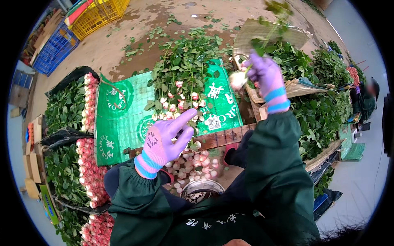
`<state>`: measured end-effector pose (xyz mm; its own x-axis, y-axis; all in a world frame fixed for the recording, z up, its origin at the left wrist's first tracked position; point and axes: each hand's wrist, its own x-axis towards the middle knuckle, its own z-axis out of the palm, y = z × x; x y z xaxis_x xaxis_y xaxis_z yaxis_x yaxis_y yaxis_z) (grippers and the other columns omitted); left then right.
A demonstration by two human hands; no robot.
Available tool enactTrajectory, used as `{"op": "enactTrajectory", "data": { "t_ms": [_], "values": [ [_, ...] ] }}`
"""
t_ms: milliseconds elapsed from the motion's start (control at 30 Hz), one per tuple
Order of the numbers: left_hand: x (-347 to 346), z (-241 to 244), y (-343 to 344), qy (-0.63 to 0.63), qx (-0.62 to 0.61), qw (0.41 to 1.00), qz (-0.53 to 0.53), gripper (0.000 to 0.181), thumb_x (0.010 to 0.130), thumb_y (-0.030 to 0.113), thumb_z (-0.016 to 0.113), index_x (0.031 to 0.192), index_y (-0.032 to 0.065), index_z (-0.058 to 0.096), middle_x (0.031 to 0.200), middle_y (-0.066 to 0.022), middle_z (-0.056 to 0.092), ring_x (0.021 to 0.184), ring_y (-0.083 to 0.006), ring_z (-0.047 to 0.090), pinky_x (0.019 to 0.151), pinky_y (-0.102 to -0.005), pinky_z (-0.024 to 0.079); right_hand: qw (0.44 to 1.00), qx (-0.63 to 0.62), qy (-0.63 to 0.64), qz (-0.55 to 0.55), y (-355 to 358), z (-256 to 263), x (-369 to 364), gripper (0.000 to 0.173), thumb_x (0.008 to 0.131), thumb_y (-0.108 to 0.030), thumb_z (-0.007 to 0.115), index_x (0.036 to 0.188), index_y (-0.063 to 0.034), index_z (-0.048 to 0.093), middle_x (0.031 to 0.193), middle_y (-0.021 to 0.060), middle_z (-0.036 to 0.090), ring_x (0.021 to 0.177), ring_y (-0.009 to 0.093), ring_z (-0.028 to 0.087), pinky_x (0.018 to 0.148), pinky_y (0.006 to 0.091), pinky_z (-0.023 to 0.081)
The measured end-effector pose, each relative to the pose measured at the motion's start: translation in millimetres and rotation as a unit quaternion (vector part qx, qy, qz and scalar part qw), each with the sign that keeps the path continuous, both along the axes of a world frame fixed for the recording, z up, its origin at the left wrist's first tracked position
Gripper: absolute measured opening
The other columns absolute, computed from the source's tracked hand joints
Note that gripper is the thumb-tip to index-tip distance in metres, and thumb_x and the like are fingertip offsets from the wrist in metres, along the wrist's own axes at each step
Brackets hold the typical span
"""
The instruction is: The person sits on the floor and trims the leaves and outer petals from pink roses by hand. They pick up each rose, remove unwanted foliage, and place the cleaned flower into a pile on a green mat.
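My right hand (pixel 265 72), in a lilac glove, is raised at the upper right and grips the stem of a white-pink rose (pixel 238 80); bloom and leaves are blurred. My left hand (pixel 172 138), gloved alike, hovers over the near edge of the work surface, fingers spread, holding nothing that I can see. Just beyond it, a pile of cut roses (pixel 181 77) lies on a green printed sheet (pixel 135 89), blooms towards me, leafy stems pointing away.
Bundled pink-and-white roses (pixel 92 172) stand in rows at left. Leafy stems (pixel 317 120) fill holders at right. Petals (pixel 197 164) litter the floor between my feet. Yellow (pixel 98 18) and blue crates (pixel 55 50) stand upper left. Another person (pixel 367 98) is at far right.
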<state>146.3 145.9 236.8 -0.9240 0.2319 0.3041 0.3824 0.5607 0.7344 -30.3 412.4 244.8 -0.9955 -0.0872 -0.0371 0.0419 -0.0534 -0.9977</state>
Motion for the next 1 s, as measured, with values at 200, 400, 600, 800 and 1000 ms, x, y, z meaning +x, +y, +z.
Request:
{"op": "enactTrajectory", "data": {
  "t_ms": [200, 400, 600, 800, 1000],
  "values": [
    [-5, 0, 4, 0.006, -0.021, 1.0, -0.018, 0.041, 0.085, 0.007, 0.059, 0.126, 0.0054, 0.056, 0.065, -0.0097, 0.061, 0.055, -0.0255, 0.059, 0.053, -0.0349, 0.046, 0.935, 0.083, 0.094, -0.332, 102, -11, -43, 0.059, 0.091, -0.02, 0.063, 0.139, -0.0008, 0.036, 0.115, 0.011, 0.06, 0.086, 0.015, 0.061, 0.071, 0.0255, 0.048],
    [-4, -3, -11, 0.0, 0.007, 0.998, 0.056, 0.035, 0.086, 0.015, 0.063, 0.121, 0.0114, 0.06, 0.07, -0.0109, 0.064, 0.058, -0.0281, 0.061, 0.054, -0.0368, 0.046, 0.968, 0.243, 0.064, 0.027, 8, -101, -27, 0.037, 0.09, -0.028, 0.061, 0.118, -0.0034, 0.06, 0.088, 0.0102, 0.066, 0.07, 0.015, 0.06, 0.068, 0.0297, 0.05],
    [-19, 7, -32, -0.063, 0.059, 0.986, 0.144, 0.035, 0.093, 0.014, 0.057, 0.125, 0.0026, 0.057, 0.073, -0.0057, 0.064, 0.068, -0.008, 0.059, 0.064, -0.0236, 0.047, 0.781, 0.516, -0.151, 0.318, -70, -281, 57, 0.069, 0.083, -0.062, 0.058, 0.118, -0.0029, 0.06, 0.097, 0.0173, 0.069, 0.077, 0.027, 0.067, 0.077, 0.038, 0.052],
    [-13, 3, -51, -0.057, 0.022, 0.982, 0.18, 0.033, 0.092, 0.016, 0.058, 0.123, 0.003, 0.06, 0.069, -0.0056, 0.063, 0.064, -0.0074, 0.057, 0.062, -0.0243, 0.046, 0.804, 0.518, -0.194, 0.217, -135, -310, 117, 0.074, 0.08, -0.058, 0.062, 0.129, -0.0029, 0.053, 0.121, 0.02, 0.061, 0.112, 0.033, 0.058, 0.095, 0.0403, 0.046],
    [-17, 1, -59, -0.059, 0.014, 0.982, 0.179, 0.033, 0.092, 0.015, 0.058, 0.121, 0.0025, 0.06, 0.069, -0.0068, 0.062, 0.062, -0.0084, 0.056, 0.06, -0.0245, 0.046, 0.816, 0.462, -0.238, 0.252, -128, -332, 107, 0.056, 0.078, -0.044, 0.067, 0.114, -0.0011, 0.063, 0.112, 0.0171, 0.066, 0.105, 0.031, 0.063, 0.092, 0.0378, 0.048]
  ]
}}
